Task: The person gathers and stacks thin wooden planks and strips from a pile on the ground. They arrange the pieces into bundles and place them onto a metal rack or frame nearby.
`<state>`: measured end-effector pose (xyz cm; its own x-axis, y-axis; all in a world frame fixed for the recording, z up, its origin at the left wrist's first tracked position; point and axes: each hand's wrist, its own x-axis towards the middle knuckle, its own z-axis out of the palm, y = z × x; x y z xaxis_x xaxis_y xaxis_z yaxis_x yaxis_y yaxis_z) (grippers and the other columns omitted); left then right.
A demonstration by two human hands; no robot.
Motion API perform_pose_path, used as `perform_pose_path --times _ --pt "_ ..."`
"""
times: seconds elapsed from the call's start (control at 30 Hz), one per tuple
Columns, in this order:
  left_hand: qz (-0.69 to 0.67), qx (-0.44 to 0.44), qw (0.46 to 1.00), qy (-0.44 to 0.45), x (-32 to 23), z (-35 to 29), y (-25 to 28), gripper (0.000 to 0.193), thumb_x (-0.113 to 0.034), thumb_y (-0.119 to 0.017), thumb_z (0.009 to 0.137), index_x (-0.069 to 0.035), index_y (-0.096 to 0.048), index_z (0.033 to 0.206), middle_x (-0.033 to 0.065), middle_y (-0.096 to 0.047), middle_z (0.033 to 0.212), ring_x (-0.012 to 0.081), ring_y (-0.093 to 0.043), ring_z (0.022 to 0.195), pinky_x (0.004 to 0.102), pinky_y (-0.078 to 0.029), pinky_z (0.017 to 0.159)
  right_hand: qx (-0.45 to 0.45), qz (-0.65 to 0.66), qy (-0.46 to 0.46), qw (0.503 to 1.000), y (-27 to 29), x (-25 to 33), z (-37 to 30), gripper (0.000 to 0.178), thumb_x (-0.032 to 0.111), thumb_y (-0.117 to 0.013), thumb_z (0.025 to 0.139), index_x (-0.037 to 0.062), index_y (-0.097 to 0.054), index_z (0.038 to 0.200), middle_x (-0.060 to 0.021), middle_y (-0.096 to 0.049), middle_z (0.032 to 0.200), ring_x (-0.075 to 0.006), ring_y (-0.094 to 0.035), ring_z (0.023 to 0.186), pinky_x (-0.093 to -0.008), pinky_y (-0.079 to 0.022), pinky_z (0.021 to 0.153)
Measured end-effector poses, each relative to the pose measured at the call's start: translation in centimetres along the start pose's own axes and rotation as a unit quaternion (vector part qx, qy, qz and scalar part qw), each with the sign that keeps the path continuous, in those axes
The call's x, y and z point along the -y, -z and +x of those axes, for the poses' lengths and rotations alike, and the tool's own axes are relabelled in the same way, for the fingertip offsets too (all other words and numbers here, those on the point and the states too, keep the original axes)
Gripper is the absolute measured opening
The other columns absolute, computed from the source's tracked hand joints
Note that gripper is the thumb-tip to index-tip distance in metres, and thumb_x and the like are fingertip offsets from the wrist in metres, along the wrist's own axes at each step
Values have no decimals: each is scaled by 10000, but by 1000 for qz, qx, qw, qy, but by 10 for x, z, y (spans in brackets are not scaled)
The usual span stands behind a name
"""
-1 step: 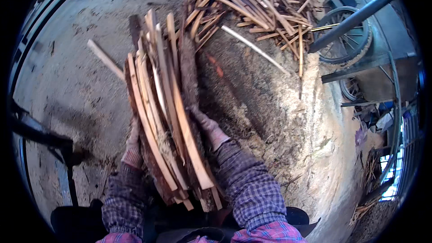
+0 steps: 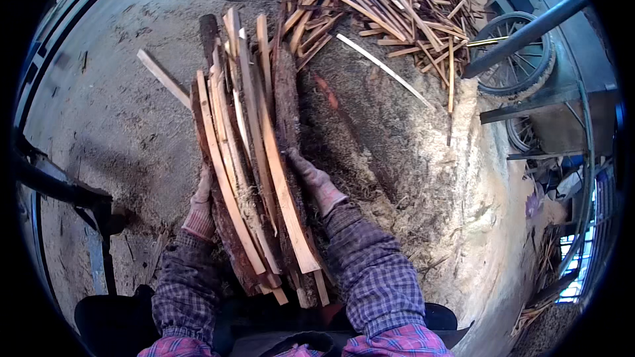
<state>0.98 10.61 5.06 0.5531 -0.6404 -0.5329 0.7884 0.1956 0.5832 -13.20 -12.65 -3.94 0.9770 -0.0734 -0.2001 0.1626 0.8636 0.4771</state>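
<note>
Between my two gloved hands is a bundle of long wood strips [image 2: 289, 208], some pale and freshly cut, others edged with dark bark. It points away from me, its near ends close to my body. My left hand [image 2: 200, 206], in a soiled pale knit glove, presses the bundle's left side, its fingers mostly hidden behind the wood. On the right side, my right hand [image 2: 317, 180] clasps the bark-covered outer piece, fingers partly tucked under. One pale strip [image 2: 164, 79] sticks out to the upper left of the bundle.
A large heap of wood strips [image 2: 397, 10] lies at the far right. Close by, a single pale strip [image 2: 385, 69] rests on the sawdust-strewn floor. A spoked wheel [image 2: 512, 53] and a slanted metal bar [image 2: 529, 32] stand at right. Dark metal framing [image 2: 59, 182] runs along the left.
The surroundings and the bundle have shifted slightly rightward in the view. Both hands keep their hold on the bundle.
</note>
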Motion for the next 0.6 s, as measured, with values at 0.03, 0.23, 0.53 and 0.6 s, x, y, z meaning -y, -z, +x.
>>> perform_pose_path --times 0.03,0.23,0.53,0.6 --pt "12 -24 1000 5 2 -5 -4 648 -512 -564 775 -21 -469 1187 137 -563 1077 219 -581 887 330 -519 750 -16 15 2 1000 0 -1 -9 444 206 -200 951 4 -181 1346 -124 -239 1381 -333 -286 1245 -510 -273 991" --pt "83 -50 995 20 -5 14 9 731 -578 -569 734 -35 -457 1211 124 -530 1142 256 -541 971 361 -475 794 10 79 -122 989 -43 -2 -9 496 307 -267 939 -3 -228 1324 -205 -324 1306 -337 -362 1176 -411 -394 886" --pt "50 -51 996 51 9 53 20 719 -562 -577 737 -40 -446 1214 116 -522 1144 229 -539 980 346 -469 815 -133 -315 193 920 -20 27 -2 525 367 -354 899 25 -300 1294 -157 -386 1257 -294 -420 1092 -394 -420 853" --pt "52 -42 996 57 12 56 24 717 -558 -580 738 -40 -443 1214 114 -520 1145 222 -538 983 342 -468 821 -148 -335 197 910 -19 26 5 531 380 -373 890 32 -316 1287 -147 -400 1247 -285 -433 1074 -390 -425 845"
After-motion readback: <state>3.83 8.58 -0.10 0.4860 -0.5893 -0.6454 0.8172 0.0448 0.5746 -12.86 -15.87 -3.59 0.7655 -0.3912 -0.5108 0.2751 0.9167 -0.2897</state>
